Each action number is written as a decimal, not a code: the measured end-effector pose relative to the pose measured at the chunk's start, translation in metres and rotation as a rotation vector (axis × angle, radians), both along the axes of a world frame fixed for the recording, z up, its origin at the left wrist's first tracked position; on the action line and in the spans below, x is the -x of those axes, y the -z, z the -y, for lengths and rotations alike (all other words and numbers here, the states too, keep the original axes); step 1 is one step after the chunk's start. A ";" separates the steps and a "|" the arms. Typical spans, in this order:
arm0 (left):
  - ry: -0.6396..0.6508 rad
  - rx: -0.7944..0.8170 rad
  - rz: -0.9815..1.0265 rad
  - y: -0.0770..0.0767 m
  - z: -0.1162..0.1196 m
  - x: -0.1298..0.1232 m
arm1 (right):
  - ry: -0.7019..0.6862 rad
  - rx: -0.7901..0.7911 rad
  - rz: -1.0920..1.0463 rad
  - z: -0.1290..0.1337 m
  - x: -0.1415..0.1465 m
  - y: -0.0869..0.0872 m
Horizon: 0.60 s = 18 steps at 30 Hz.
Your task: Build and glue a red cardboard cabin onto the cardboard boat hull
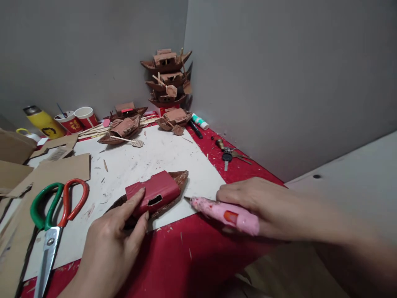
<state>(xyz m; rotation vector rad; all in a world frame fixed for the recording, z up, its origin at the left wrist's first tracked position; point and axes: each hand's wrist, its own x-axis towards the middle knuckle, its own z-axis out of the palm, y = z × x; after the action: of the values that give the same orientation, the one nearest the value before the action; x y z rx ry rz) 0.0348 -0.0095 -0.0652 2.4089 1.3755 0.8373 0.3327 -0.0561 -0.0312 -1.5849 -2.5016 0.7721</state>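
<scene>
A small brown model boat (179,181) with a dark red curved roof (153,188) rests on the white sheet in front of me. My left hand (113,236) grips its near left end, fingers over the roof and thumb along the side. The roof's near side has a dark rectangular window hole. In my right hand (248,198) is a pink glue gun (220,211), its dark nozzle pointing left. That tip is just right of the boat's pointed end, apart from it. My right fingers are partly hidden behind the glue gun.
Scissors (51,236) with green and orange handles lie at left beside cut cardboard (66,169). Finished model boats (167,78) are stacked in the corner. Behind stand paper cups (86,118) and a yellow bottle (46,124). Keys (227,158) lie by the wall.
</scene>
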 end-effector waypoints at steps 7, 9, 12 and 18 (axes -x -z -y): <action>-0.079 0.047 -0.014 0.000 0.002 -0.003 | 0.090 -0.107 0.102 0.023 -0.016 0.002; -0.084 0.043 -0.010 0.001 0.004 -0.004 | 0.078 -0.144 0.025 0.025 -0.009 -0.005; -0.102 0.053 0.010 0.002 0.007 -0.005 | 0.095 -0.233 -0.131 0.014 0.011 -0.008; -0.099 0.065 0.057 0.006 0.013 -0.003 | 0.224 -0.077 -0.366 -0.027 0.047 0.005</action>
<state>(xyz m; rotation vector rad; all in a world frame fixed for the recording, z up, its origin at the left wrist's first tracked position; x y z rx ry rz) 0.0380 -0.0224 -0.0710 2.2668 1.4872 0.8650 0.2853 -0.0288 -0.0366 -1.5052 -2.0363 0.8343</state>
